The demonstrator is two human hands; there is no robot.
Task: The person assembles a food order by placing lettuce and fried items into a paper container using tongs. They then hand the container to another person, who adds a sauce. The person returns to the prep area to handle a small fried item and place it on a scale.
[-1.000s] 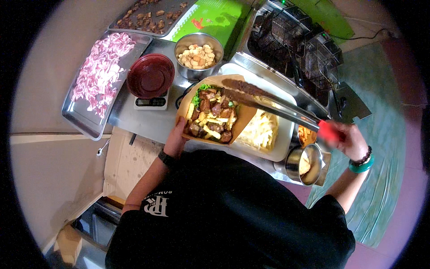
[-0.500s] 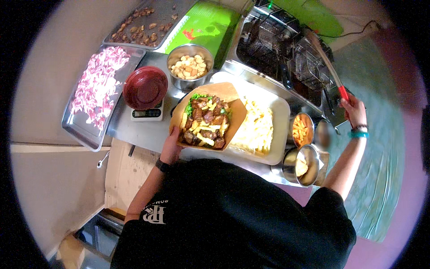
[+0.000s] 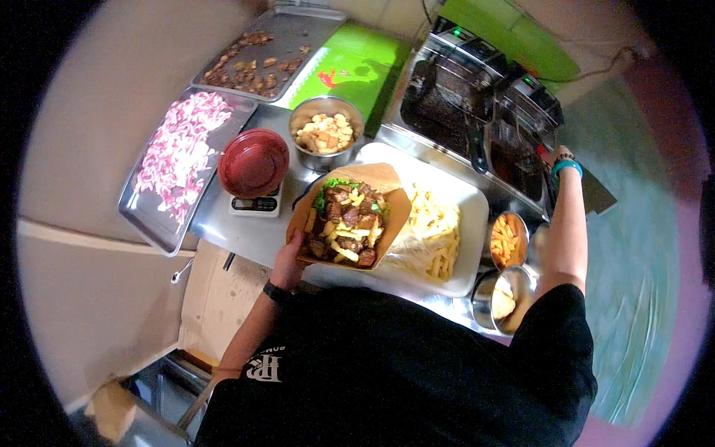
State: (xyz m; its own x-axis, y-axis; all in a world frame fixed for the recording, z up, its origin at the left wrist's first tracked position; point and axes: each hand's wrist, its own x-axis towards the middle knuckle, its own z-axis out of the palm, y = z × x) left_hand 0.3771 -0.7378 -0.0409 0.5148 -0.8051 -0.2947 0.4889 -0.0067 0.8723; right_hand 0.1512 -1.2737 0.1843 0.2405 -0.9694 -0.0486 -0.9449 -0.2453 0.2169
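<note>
My left hand [image 3: 287, 261] grips the near left side of an open brown cardboard food box [image 3: 392, 195]. Browned meat chunks [image 3: 350, 216], pale fries and green leaves fill it. The box is held above the left part of a white tub [image 3: 477, 201] of pale cut fries [image 3: 436, 238]. Over at the fryer's right side, my right hand [image 3: 555, 158] is closed at the red handle [image 3: 541, 151] of a pair of tongs. The rest of the tongs is hidden from sight, and the fingers show only partly.
A two-basin fryer [image 3: 477, 112] stands at the back right. Steel bowls hold orange sticks [image 3: 506, 242], a pale food piece [image 3: 503, 298] and pale chunks [image 3: 325, 134]. Further left are a red bowl [image 3: 253, 164] on a scale [image 3: 255, 203], a tray of sliced onion [image 3: 179, 153] and another tray [image 3: 320, 37].
My right hand has moved left and forward to the fryer's side, and the tongs' long metal part has gone out of sight. The left hand still holds the box.
</note>
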